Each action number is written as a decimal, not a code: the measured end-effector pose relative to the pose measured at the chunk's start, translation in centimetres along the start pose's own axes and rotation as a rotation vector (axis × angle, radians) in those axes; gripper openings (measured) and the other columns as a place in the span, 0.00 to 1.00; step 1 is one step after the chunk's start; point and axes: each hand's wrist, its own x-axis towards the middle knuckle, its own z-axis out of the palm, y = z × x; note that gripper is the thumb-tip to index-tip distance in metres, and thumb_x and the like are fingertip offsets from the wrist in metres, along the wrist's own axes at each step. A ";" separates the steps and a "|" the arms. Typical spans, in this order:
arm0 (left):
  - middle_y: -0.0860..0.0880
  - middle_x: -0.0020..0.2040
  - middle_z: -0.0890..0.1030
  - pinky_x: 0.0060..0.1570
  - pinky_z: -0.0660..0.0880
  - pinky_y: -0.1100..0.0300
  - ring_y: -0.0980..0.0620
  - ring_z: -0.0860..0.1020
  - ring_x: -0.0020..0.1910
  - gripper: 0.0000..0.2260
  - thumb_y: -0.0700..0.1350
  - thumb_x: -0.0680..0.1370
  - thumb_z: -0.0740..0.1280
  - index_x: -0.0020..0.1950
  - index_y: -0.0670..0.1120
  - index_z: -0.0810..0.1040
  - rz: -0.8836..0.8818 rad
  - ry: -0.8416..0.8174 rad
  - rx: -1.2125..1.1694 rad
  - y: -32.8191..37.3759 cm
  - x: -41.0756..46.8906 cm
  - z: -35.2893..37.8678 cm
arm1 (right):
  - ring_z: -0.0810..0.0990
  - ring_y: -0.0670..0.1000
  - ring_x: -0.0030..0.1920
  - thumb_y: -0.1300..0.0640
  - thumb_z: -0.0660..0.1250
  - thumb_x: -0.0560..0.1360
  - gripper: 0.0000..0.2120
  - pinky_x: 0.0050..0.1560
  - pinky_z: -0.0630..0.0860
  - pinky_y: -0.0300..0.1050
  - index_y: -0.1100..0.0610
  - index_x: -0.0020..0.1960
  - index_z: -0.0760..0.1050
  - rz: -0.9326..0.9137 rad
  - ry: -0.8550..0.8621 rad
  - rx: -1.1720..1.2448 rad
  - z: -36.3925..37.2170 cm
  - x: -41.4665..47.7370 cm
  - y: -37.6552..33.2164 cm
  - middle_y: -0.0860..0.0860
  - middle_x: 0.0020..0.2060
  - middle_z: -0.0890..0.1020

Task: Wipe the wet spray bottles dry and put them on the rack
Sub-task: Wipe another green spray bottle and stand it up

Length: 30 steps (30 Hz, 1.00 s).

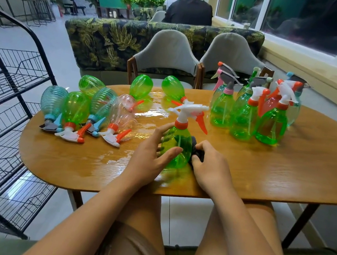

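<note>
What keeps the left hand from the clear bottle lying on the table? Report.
Likely reachable: the clear bottle lies close beside the left hand, only wet table between; the hand must first release the green spray bottle.

Head view, roughly downward, table (287,179) close

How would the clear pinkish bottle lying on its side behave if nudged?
The clear pinkish bottle looks empty, so probably light. Its round body may roll until the trigger catches. The table glistens wet there, so it could slide.
</note>
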 end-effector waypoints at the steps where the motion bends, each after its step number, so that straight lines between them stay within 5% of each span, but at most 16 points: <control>1: 0.61 0.69 0.77 0.65 0.77 0.64 0.57 0.75 0.73 0.29 0.59 0.81 0.71 0.79 0.69 0.63 -0.007 -0.006 -0.001 -0.1 0.0 0.0 | 0.80 0.55 0.51 0.55 0.69 0.81 0.08 0.50 0.80 0.52 0.47 0.58 0.74 0.020 0.015 0.015 0.0 -0.1 -0.1 0.50 0.51 0.83; 5: 0.63 0.69 0.75 0.68 0.78 0.56 0.57 0.74 0.74 0.28 0.58 0.82 0.70 0.79 0.68 0.62 -0.036 -0.022 -0.017 -0.4 0.1 0.0 | 0.82 0.53 0.54 0.57 0.70 0.79 0.16 0.54 0.81 0.50 0.44 0.65 0.76 0.044 0.054 0.130 -0.3 -0.4 -0.4 0.48 0.54 0.85; 12: 0.65 0.70 0.75 0.68 0.79 0.53 0.61 0.73 0.74 0.28 0.56 0.83 0.71 0.80 0.67 0.63 -0.050 -0.052 -0.055 -0.4 0.1 0.0 | 0.80 0.33 0.50 0.62 0.68 0.81 0.14 0.57 0.80 0.40 0.46 0.58 0.85 -0.058 0.189 0.363 -1.0 -0.9 -1.1 0.38 0.48 0.84; 17: 0.59 0.72 0.71 0.63 0.81 0.49 0.57 0.75 0.70 0.31 0.65 0.80 0.71 0.80 0.65 0.63 -0.001 -0.053 0.054 -0.7 0.3 0.2 | 0.81 0.42 0.61 0.61 0.67 0.83 0.14 0.63 0.80 0.44 0.50 0.65 0.84 -0.227 0.209 0.526 -1.5 -0.8 -1.9 0.40 0.58 0.85; 21: 0.58 0.65 0.67 0.56 0.79 0.57 0.59 0.74 0.62 0.33 0.66 0.79 0.70 0.81 0.62 0.63 0.021 -0.036 0.144 -0.8 0.4 0.2 | 0.78 0.44 0.68 0.63 0.69 0.82 0.17 0.67 0.76 0.40 0.51 0.68 0.81 -0.300 0.149 0.610 -1.6 -0.8 -2.1 0.42 0.65 0.82; 30: 0.59 0.69 0.70 0.54 0.81 0.62 0.64 0.74 0.66 0.34 0.62 0.80 0.71 0.82 0.65 0.61 0.029 -0.019 0.105 -0.3 0.0 0.0 | 0.80 0.42 0.56 0.58 0.69 0.81 0.10 0.57 0.77 0.39 0.47 0.60 0.82 -0.198 0.151 0.438 -1.1 -0.9 -0.9 0.41 0.54 0.83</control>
